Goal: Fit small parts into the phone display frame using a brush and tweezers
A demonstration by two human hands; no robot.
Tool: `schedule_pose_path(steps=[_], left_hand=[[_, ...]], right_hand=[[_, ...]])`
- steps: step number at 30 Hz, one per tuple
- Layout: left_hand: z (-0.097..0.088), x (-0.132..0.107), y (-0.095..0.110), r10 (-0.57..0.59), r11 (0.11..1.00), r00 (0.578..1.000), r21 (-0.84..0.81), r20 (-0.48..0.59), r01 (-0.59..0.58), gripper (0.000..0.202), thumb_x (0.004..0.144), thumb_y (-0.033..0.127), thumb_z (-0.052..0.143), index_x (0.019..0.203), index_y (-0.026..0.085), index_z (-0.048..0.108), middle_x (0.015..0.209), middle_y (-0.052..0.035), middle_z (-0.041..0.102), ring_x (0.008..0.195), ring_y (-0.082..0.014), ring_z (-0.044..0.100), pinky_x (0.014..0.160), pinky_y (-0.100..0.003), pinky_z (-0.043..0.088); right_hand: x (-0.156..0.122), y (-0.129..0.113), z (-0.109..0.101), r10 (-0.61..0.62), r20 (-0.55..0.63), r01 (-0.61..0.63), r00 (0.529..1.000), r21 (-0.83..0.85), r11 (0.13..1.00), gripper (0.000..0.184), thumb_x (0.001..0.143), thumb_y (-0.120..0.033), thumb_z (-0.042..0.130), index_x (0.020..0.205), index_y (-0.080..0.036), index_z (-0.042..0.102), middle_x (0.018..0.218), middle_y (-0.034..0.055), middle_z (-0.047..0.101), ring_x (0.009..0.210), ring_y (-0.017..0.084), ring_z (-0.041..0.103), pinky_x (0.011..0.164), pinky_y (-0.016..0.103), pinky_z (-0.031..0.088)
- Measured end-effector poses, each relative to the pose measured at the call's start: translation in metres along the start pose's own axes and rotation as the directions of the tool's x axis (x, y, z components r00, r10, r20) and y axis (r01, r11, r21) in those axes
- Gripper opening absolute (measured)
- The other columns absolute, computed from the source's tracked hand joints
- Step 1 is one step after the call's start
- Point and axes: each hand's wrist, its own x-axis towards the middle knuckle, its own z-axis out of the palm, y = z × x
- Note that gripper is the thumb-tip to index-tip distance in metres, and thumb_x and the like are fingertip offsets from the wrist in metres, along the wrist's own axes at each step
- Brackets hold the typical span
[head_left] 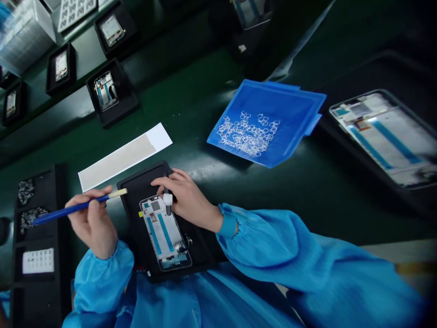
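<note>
My left hand is closed round a blue stick with a pale tip, the tip pointing right toward the black tray. A phone frame with blue strips lies in that tray. My right hand rests on the tray's upper part, fingers pinched on a small dark tool with a white piece at the frame's top edge. Both arms wear blue sleeves.
A white and tan paper strip lies above the tray. A blue tray holds several small clear square parts. More phone frames in black trays sit at the upper left and right. A black compartment rack stands at left.
</note>
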Motion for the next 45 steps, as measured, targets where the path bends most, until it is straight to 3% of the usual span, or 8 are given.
schedule_pose_path(steps=[3,7,12,17,22,24,30,45], left_hand=[[-0.01,-0.009,0.005,0.137,0.96,0.962,0.208,0.237,-0.189,0.012,0.088,0.011,0.049,0.087,0.022,0.054,0.079,0.0021,0.053,0.069,-0.0125,0.061,0.072,-0.029,0.055],[-0.014,-0.034,-0.003,0.104,0.666,0.691,0.466,0.715,-0.582,0.026,0.091,0.015,0.053,0.113,0.022,0.063,0.081,-0.0002,0.057,0.063,-0.011,0.058,0.057,-0.021,0.046],[-0.011,-0.044,-0.018,0.092,0.45,0.602,0.507,0.793,-0.735,0.035,0.09,0.013,0.051,0.122,0.022,0.061,0.079,-0.0001,0.057,0.052,-0.0109,0.053,0.048,-0.023,0.042],[-0.011,-0.034,-0.011,-0.073,0.499,0.583,0.536,0.809,-0.681,0.04,0.086,0.009,0.055,0.122,0.025,0.062,0.089,-0.0007,0.063,0.064,-0.0139,0.065,0.05,-0.023,0.046],[-0.012,-0.014,0.001,-0.276,0.569,0.471,0.537,0.838,-0.622,0.046,0.085,0.01,0.06,0.127,0.029,0.06,0.099,-0.0005,0.065,0.067,-0.0141,0.068,0.05,-0.023,0.048],[-0.006,0.005,0.001,-0.275,0.602,0.473,0.534,0.837,-0.594,0.043,0.086,0.014,0.061,0.126,0.029,0.06,0.102,-0.0014,0.065,0.072,-0.0154,0.07,0.055,-0.023,0.052],[0.044,0.077,-0.028,-0.206,0.556,0.625,0.615,0.753,-0.558,0.039,0.093,0.019,0.053,0.131,0.031,0.059,0.136,-0.0072,0.057,0.102,-0.0239,0.069,0.078,-0.034,0.06],[0.065,0.079,-0.041,-0.221,0.449,0.46,0.508,0.86,-0.735,0.054,0.092,0.006,0.047,0.137,0.035,0.053,0.149,-0.0093,0.048,0.082,-0.0247,0.074,0.064,-0.036,0.06]], right_hand=[[0.0,0.0,0.0,0.006,0.003,-0.007,1.0,0.012,1.0,0.046,0.078,0.004,0.054,0.116,-0.022,0.056,0.089,-0.0014,0.068,0.091,0.019,0.06,0.111,0.051,0.03],[0.002,-0.001,-0.001,0.003,0.021,-0.003,1.0,0.014,1.0,0.043,0.078,0.002,0.055,0.115,-0.022,0.057,0.087,-0.0016,0.069,0.09,0.019,0.06,0.111,0.051,0.032],[0.002,-0.003,0.001,-0.003,0.005,0.003,1.0,-0.029,1.0,0.033,0.088,-0.007,0.052,0.115,-0.024,0.059,0.088,-0.0009,0.071,0.088,0.019,0.063,0.111,0.053,0.033],[0.002,-0.001,-0.003,-0.052,-0.169,0.056,0.984,0.019,0.998,0.026,0.1,-0.018,0.045,0.12,-0.024,0.06,0.091,0.0016,0.072,0.086,0.019,0.066,0.106,0.05,0.041],[0.024,0.01,-0.019,0.227,-0.356,-0.131,0.906,0.273,0.953,0.037,0.099,-0.045,0.045,0.123,-0.022,0.064,0.089,0.0036,0.061,0.073,0.016,0.063,0.07,0.034,0.058],[0.04,0.014,-0.023,0.351,-0.329,-0.189,0.877,0.436,0.88,0.043,0.093,-0.054,0.052,0.116,-0.02,0.066,0.084,0.0019,0.059,0.068,0.015,0.061,0.066,0.033,0.06],[0.083,0.02,-0.023,0.457,-0.316,-0.196,0.831,0.603,0.773,0.046,0.077,-0.059,0.067,0.098,-0.018,0.063,0.077,0.0013,0.062,0.072,0.016,0.064,0.063,0.031,0.061],[0.111,0.038,-0.02,0.471,-0.393,-0.328,0.79,0.378,0.866,0.032,0.076,-0.048,0.071,0.077,-0.02,0.055,0.065,0.0024,0.069,0.058,0.019,0.067,0.051,0.026,0.052]])
